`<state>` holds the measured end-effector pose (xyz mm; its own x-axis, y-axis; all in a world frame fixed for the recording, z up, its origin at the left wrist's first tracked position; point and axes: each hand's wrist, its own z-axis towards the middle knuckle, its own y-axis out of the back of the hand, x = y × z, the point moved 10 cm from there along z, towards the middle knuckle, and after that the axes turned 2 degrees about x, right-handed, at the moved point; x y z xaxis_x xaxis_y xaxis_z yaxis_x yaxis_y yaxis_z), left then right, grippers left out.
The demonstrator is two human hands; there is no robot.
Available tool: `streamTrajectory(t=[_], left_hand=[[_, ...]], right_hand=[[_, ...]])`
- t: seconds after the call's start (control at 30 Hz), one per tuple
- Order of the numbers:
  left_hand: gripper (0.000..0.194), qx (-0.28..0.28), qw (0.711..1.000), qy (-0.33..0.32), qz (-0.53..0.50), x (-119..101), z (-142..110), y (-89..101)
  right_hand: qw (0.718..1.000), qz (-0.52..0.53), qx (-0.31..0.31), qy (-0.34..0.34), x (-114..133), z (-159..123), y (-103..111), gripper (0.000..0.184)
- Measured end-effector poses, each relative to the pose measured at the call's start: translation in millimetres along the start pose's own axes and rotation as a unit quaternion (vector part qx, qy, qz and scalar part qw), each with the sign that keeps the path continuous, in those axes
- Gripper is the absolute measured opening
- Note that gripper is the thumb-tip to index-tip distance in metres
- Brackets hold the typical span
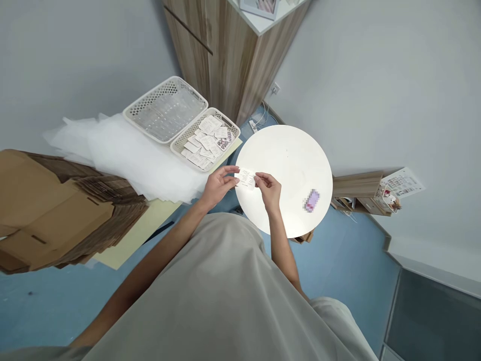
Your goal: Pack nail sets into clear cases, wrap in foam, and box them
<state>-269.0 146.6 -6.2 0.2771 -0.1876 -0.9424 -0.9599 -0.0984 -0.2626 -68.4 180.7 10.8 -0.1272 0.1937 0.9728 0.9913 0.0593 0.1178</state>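
Observation:
A small white card (pixel 246 178) with lines of printed text is held over the near left part of a round white table (pixel 278 145). My left hand (pixel 219 186) pinches its left edge between thumb and fingers. At the opposite edge, my right hand (pixel 268 189) grips it the same way. The print is too small to read. To the left, a white plastic basket (pixel 206 170) contains many similar cards, some with pictures on them. Beside it, a larger white basket (pixel 128 116) holds clear plastic pieces.
Flattened brown cardboard boxes (pixel 71 205) are stacked at left beside white translucent bags (pixel 124 155). A blurred purple item (pixel 311 199) lies on the round table. Behind stands a wooden cabinet (pixel 225 65); a power strip (pixel 253 126) rests near its base. A low wooden shelf (pixel 356 188) is at right.

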Motion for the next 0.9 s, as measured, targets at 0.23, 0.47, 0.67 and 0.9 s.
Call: streamTrajectory(t=[0.23,0.47,0.67,0.9], left_hand=[[0.054,-0.009,1.0,0.017,0.005,9,0,1.7],[0.057,0.0,0.987,0.148,-0.064,44,-1,0.9],[0.047,-0.001,0.98,0.172,-0.096,53,2,0.7],[0.053,-0.055,0.986,0.143,-0.062,55,7,7.3]], right_hand=[[1.0,-0.022,0.011,0.009,-1,3,0,0.049],[0.991,-0.111,0.008,0.072,17,-14,-3,0.028],[0.984,-0.144,0.054,0.091,13,-25,-8,0.015],[0.985,-0.137,0.083,0.071,-11,-30,-1,0.024]])
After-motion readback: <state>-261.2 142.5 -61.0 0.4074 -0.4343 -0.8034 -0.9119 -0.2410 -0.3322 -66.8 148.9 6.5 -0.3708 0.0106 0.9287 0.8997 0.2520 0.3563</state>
